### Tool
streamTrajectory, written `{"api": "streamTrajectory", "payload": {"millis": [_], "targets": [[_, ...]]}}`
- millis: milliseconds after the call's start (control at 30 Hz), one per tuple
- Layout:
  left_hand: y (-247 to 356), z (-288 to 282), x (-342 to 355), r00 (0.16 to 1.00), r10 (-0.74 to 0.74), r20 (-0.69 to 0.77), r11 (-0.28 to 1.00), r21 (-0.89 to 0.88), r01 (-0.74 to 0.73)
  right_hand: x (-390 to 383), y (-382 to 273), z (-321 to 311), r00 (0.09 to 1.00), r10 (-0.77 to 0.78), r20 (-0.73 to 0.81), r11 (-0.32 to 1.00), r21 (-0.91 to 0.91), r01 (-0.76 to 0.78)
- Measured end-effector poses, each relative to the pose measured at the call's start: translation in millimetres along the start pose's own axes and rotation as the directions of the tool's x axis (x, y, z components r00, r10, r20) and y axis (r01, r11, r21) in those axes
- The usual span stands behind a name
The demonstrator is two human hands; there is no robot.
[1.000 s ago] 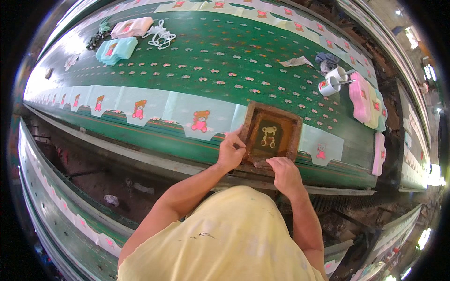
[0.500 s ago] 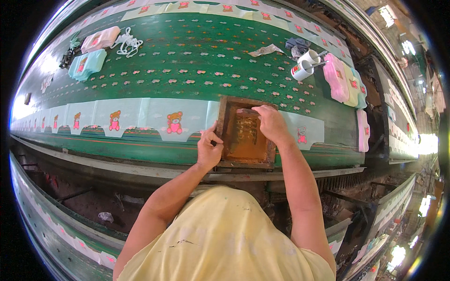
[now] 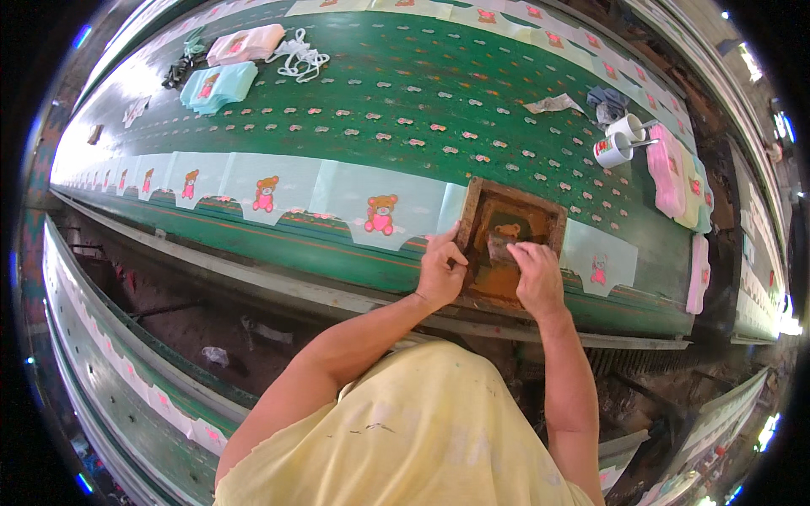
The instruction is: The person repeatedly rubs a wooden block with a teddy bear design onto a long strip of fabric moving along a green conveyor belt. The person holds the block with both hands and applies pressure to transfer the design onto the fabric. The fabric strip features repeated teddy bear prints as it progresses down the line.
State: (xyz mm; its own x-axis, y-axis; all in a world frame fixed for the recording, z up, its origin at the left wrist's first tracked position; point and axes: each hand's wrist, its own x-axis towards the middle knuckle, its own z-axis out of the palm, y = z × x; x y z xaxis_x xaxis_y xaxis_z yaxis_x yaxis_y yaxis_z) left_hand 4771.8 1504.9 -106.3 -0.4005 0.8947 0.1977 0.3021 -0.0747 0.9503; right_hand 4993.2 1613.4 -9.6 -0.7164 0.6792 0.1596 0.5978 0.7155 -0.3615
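Observation:
A wooden screen-printing frame (image 3: pixel 554 221) lies on a row of pale aqua fabric pieces (image 3: pixel 325 192). Inside it, my right hand (image 3: pixel 537 277) pinches a small squeegee (image 3: pixel 499 246) that stands on the brown-stained mesh. A brown bear head (image 3: pixel 507 230) shows through the mesh just beyond the squeegee. My left hand (image 3: pixel 441 268) grips the frame's left side, its fingers curled. To the left, fabric pieces carry full brown-and-pink bear prints (image 3: pixel 380 214). The piece right of the frame bears a bear (image 3: pixel 598 269) mostly in pink, without the brown.
The long green table (image 3: pixel 354 143) is dotted with small prints. White pots with handles (image 3: pixel 612 149) stand at the right, beside stacked pink and yellow fabric (image 3: pixel 669 173). Folded aqua fabric (image 3: pixel 218 88) and white straps (image 3: pixel 298 56) lie at the far left. A rail (image 3: pixel 278 285) edges the near side.
My right hand has drawn the squeegee from the frame's far end toward me, to about its middle. The left hand stays on the frame's left side. The whole view has shifted and tilted.

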Motion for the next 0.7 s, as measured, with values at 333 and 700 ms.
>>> {"api": "streamTrajectory", "payload": {"millis": [333,700], "targets": [[-2.8,2.1,0.9,0.999,0.025,-0.03,0.998,-0.048,-0.027,-64.9,-55.4,-9.3,0.996,0.038,0.078,0.999,0.022,-0.04],[13.3,9.0,5.0,0.989,0.131,-0.071,0.991,0.011,-0.131,-90.4,-19.0,2.1,0.973,0.061,-0.224,0.977,0.212,-0.013]]}}
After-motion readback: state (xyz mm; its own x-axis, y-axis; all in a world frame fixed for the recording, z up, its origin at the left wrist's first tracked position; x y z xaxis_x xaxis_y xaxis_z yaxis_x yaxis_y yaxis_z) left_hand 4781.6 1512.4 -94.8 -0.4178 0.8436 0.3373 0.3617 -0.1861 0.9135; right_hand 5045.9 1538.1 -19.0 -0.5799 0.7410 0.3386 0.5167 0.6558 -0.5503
